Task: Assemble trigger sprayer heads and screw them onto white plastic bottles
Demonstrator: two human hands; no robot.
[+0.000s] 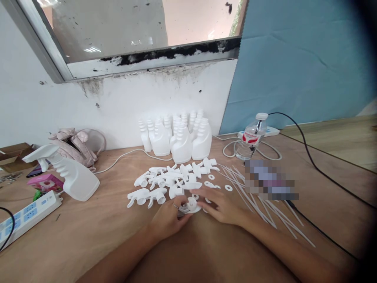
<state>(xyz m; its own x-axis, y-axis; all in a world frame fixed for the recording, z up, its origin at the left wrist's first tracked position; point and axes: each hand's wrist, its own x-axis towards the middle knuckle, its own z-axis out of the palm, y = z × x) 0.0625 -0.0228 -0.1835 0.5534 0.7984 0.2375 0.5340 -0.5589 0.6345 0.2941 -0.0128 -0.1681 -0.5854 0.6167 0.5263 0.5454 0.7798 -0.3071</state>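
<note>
Low over the table's near middle, my left hand point(169, 217) is closed around a white spray trigger head point(191, 204), whose round opening faces up. My right hand point(220, 205) is beside it with fingers stretched and apart; its fingertips are close to the trigger head, and whether they touch it I cannot tell. Just beyond the hands lies a pile of white trigger heads point(157, 195). Small white ring washers point(228, 188) are scattered to the right of the pile, some partly covered by my right hand. Thin white dip tubes point(266, 210) lie loose farther right.
White spray bottles without heads point(181, 145) stand against the wall. An assembled spray bottle point(79, 179), a power strip point(32, 214), a pink box point(45, 182) and a pink bag point(75, 147) are at left. A water bottle point(250, 138) and a blurred-out object point(271, 180) are at right.
</note>
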